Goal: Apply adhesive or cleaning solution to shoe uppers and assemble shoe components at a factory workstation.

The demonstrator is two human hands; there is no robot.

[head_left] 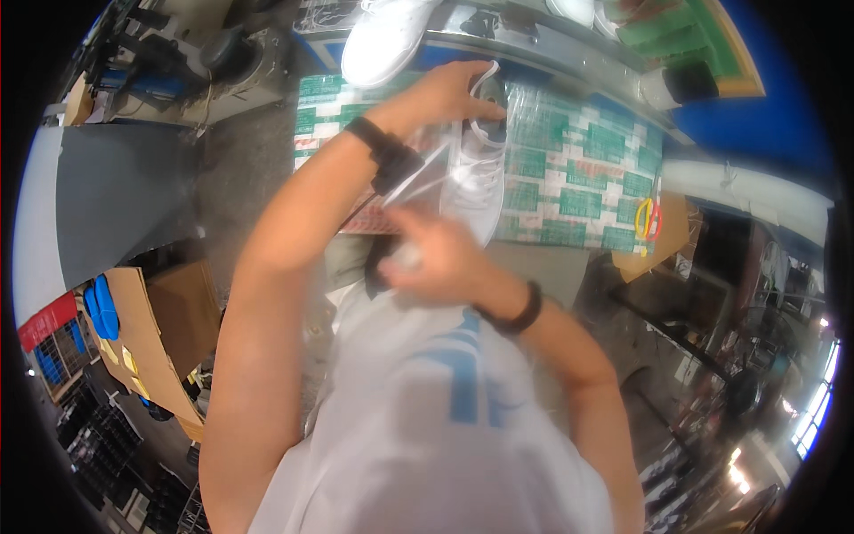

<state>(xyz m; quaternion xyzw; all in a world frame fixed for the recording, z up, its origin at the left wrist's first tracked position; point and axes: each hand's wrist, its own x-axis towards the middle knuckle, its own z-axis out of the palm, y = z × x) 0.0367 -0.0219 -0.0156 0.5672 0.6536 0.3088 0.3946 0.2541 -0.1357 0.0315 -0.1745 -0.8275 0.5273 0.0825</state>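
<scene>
A white sneaker (476,182) lies over the taped worktop in front of me, its toe toward my body and its grey-lined opening at the far end. My left hand (449,93) grips it at the collar and heel, thumb and fingers on either side of the opening. Thin white strands, which look like a shoelace (420,178), stretch from the sneaker toward the lower left. Just below the toe, to its left, is my right hand (438,258), its fingers smeared by motion. Whether it holds the strands does not show.
Another white shoe (384,44) stands beyond my left wrist on a metal ledge. Scissors (649,219) with yellow and red handles sit at the right end of the green-and-white taped worktop (578,191). A cardboard box (165,325) with blue items stands at left.
</scene>
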